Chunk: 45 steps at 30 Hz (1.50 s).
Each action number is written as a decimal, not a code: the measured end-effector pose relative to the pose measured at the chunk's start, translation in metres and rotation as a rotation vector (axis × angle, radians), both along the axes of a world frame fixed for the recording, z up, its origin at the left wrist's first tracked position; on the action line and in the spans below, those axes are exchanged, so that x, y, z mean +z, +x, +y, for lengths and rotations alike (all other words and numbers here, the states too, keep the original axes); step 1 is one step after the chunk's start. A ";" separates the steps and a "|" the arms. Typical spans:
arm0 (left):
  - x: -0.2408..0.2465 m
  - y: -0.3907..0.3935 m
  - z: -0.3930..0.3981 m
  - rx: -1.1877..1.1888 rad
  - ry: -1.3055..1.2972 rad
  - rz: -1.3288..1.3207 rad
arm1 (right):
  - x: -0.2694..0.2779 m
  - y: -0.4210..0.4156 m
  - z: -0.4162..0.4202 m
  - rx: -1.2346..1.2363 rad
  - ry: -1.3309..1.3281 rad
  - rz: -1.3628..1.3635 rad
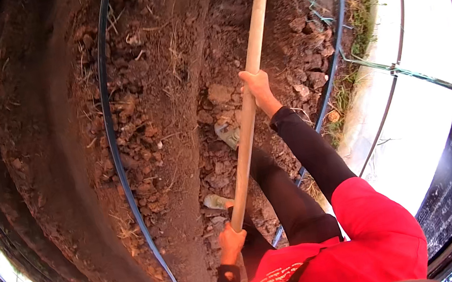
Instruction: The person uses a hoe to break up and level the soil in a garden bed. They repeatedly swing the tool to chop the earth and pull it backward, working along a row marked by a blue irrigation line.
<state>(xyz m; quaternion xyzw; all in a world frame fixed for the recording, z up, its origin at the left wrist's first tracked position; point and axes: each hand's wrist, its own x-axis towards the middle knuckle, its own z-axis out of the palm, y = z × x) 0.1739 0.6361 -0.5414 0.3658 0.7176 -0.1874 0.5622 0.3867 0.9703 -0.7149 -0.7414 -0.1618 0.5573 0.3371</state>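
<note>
Both my hands are closed around the long wooden handle [247, 135] of a digging tool. My left hand [231, 243] grips its lower end, close to my body. Further up the shaft is my right hand [261, 89], arm stretched forward. The handle slants up and to the right across the view. Its far end reaches the top edge, where the tool's head is blurred and mostly cut off, so its kind cannot be told. Under the handle lies loose brown soil [183, 103] with clods. My shoes [227, 135] stand on the broken ground.
A black drip hose [109, 116] runs along the soil on the left, and another hose [333, 70] on the right. Beyond that are grass [362, 12], white sheeting [421, 38] and a green twine [423, 76] tied across a dark line. Raised soil ridges [45, 195] curve along the left.
</note>
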 end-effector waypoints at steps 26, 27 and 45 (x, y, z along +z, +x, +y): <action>0.115 -0.110 -0.218 -0.280 0.161 0.212 | 0.148 -0.054 -0.181 -0.295 -0.180 0.342; 0.091 -0.101 -0.183 -0.222 0.185 0.213 | 0.149 -0.044 -0.158 -0.296 -0.065 0.299; -0.061 0.013 0.059 0.087 0.550 0.081 | 0.121 0.036 0.087 -0.073 0.413 -0.026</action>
